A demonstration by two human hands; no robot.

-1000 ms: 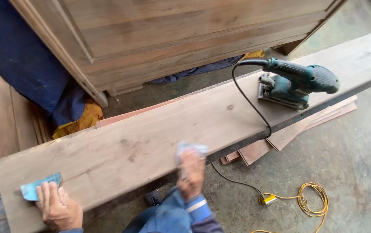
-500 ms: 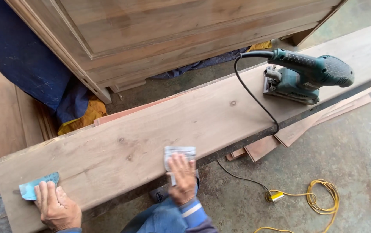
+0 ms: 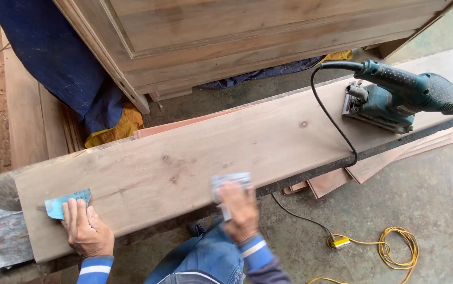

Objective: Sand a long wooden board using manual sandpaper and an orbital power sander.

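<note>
Sandpaper (image 3: 230,182), grey and blurred, lies flat under right hand (image 3: 241,212) on plank (image 3: 268,142).

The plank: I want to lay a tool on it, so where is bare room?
The plank is bare between the right hand on its grey sandpaper and the green sander, short of the black cord. A smaller patch lies between both hands. The left hand with blue sandpaper crowds the near end.

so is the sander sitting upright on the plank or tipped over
Upright: the green sander rests flat on its base on the plank, handle on top, no hand on it.
</note>
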